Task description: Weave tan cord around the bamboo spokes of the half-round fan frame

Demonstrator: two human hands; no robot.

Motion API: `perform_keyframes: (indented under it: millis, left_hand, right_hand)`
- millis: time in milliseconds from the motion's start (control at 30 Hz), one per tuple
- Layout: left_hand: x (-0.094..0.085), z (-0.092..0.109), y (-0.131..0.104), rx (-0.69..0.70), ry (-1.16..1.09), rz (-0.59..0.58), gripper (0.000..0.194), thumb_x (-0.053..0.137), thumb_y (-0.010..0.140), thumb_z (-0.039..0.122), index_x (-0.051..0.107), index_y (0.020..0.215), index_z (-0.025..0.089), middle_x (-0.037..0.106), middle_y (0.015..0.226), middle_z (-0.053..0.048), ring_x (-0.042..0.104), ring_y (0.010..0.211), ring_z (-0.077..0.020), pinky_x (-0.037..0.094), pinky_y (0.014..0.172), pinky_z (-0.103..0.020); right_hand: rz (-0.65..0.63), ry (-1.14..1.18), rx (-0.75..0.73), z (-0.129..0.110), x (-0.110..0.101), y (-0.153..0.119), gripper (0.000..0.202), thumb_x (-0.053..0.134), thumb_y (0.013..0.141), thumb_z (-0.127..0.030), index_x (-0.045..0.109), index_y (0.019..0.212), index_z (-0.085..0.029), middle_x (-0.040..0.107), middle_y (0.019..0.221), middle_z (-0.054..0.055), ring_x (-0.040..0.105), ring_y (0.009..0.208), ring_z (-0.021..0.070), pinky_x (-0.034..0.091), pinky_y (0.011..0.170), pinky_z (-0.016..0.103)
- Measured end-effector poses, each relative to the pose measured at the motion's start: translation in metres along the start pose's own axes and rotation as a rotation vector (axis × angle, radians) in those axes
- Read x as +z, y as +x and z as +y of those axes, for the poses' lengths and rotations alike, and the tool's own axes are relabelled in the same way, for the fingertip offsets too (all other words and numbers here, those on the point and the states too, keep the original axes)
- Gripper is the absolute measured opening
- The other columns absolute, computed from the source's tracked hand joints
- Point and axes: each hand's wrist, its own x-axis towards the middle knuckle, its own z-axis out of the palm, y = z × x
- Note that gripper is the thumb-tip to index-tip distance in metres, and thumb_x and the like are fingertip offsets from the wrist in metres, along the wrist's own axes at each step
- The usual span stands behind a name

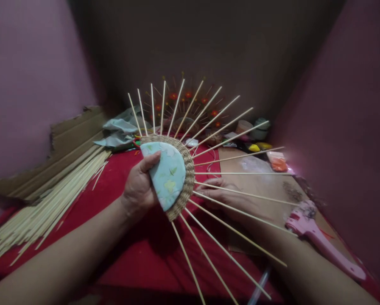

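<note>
1. Nearest the camera, your left forearm and right forearm reach in from the lower corners of the frame.
2. Your left hand grips the straight side of a pale-blue patterned half-disc at the centre, thumb on its face.
3. A woven straw border runs around its curved side; thin sticks fan outward from the border, up, right and down.
4. Your right hand, right of centre, is behind some sticks, near the border; it is blurred, so you cannot tell its grip or whether it touches.
5. A bundle of loose sticks lies at left, beside torn cardboard.
6. A pink glue gun is at lower right, on a tan board.
7. Red cloth spreads beneath your hands; a flowered stick ornament stands at upper centre.
</note>
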Motion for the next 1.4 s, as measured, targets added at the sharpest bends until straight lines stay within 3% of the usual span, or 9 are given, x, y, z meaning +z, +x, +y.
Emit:
perform_keyframes:
  millis: [167,267,367,467,633,767,1033,1233,1400]
  left_hand:
    - [0.0,0.014,0.007,0.143,-0.017,0.047,0.028,0.038,0.086,0.018,0.065,0.094,0.016,0.071,0.07,-0.007,0.068,0.066,-0.0213,0.056,0.064,-0.035]
    - [-0.003,0.021,0.014,0.176,-0.025,0.045,0.027,0.04,0.086,0.018,0.064,0.097,0.017,0.071,0.071,-0.007,0.068,0.067,-0.0202,0.056,0.067,-0.033]
    - [-0.008,0.028,0.021,0.206,-0.017,0.027,0.026,0.039,0.086,0.018,0.064,0.095,0.016,0.071,0.072,-0.007,0.068,0.069,-0.0196,0.056,0.07,-0.033]
    - [-0.011,0.033,0.024,0.266,-0.015,0.025,0.024,0.04,0.087,0.018,0.063,0.089,0.014,0.071,0.072,-0.006,0.068,0.069,-0.0185,0.055,0.073,-0.032]
    - [-0.006,0.043,0.015,0.329,0.015,-0.025,0.019,0.043,0.087,0.011,0.061,0.086,0.012,0.072,0.075,-0.001,0.066,0.077,-0.0132,0.049,0.087,-0.028]
    - [-0.003,0.05,0.01,0.355,0.01,-0.003,0.017,0.044,0.087,0.011,0.061,0.089,0.014,0.07,0.072,0.004,0.066,0.08,-0.0109,0.047,0.087,-0.026]
    - [-0.016,0.055,0.039,0.572,-0.05,0.1,0.014,0.047,0.081,0.012,0.061,0.081,0.01,0.07,0.07,-0.005,0.066,0.068,-0.016,0.053,0.081,-0.034]
    - [-0.018,0.058,0.04,0.516,-0.048,0.104,0.015,0.046,0.082,0.013,0.061,0.085,0.01,0.07,0.068,-0.006,0.066,0.065,-0.0161,0.053,0.079,-0.031]
    - [-0.02,0.059,0.041,0.482,-0.051,0.097,0.015,0.046,0.082,0.012,0.061,0.084,0.009,0.071,0.069,-0.007,0.065,0.068,-0.0168,0.052,0.081,-0.033]
  right_hand:
    - [0.052,-0.05,-0.009,-0.015,-0.008,-0.005,0.02,0.075,0.062,-0.033,0.067,0.07,-0.017,0.052,0.053,-0.004,0.04,0.045,0.006,0.026,0.043,0.021]
    - [0.094,-0.078,-0.02,-0.019,-0.01,-0.006,0.017,0.076,0.061,-0.03,0.068,0.069,-0.017,0.06,0.061,-0.001,0.045,0.051,0.0075,0.03,0.046,0.022]
    - [0.065,-0.092,-0.078,-0.015,-0.015,-0.003,0.016,0.074,0.065,-0.029,0.069,0.074,-0.017,0.061,0.065,0.0,0.047,0.054,0.008,0.032,0.049,0.022]
    - [0.027,-0.06,-0.126,-0.01,-0.02,0.001,0.016,0.071,0.068,-0.031,0.069,0.073,-0.016,0.053,0.054,-0.003,0.039,0.047,0.0063,0.026,0.046,0.023]
    - [0.062,-0.067,-0.115,-0.011,-0.024,0.005,0.015,0.071,0.066,-0.031,0.072,0.074,-0.018,0.051,0.052,-0.002,0.035,0.046,0.0075,0.022,0.045,0.025]
    - [0.059,-0.071,-0.146,-0.012,-0.026,0.005,0.01,0.071,0.066,-0.031,0.071,0.064,-0.021,0.05,0.053,-0.002,0.033,0.048,0.0077,0.023,0.046,0.025]
    - [0.154,0.021,-0.12,-0.011,-0.027,0.006,0.013,0.075,0.058,-0.03,0.072,0.065,-0.02,0.05,0.053,-0.002,0.033,0.048,0.0065,0.021,0.046,0.024]
    - [0.203,0.027,-0.165,-0.015,-0.027,0.005,0.012,0.073,0.057,-0.025,0.072,0.066,-0.017,0.042,0.048,-0.004,0.025,0.046,0.0055,0.012,0.045,0.025]
    - [0.164,0.02,-0.169,-0.017,-0.033,0.006,0.02,0.071,0.058,-0.024,0.072,0.075,-0.014,0.04,0.047,-0.005,0.021,0.045,0.0042,0.009,0.046,0.025]
